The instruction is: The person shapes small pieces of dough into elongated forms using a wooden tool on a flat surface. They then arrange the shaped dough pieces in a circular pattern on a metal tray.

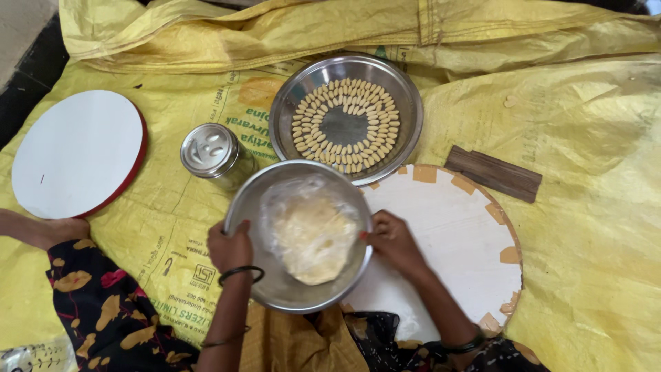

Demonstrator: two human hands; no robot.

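While both hands grip opposite rims, the left hand point(231, 246) and right hand point(391, 240) steady the steel bowl point(256, 207). Dough point(313, 238) sits inside, wrapped in plastic against drying.

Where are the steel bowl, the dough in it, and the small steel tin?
steel bowl point(275, 293): head view, bare inner wall near the rim.
dough point(313, 241): head view, its middle.
small steel tin point(208, 149): head view, its lid.
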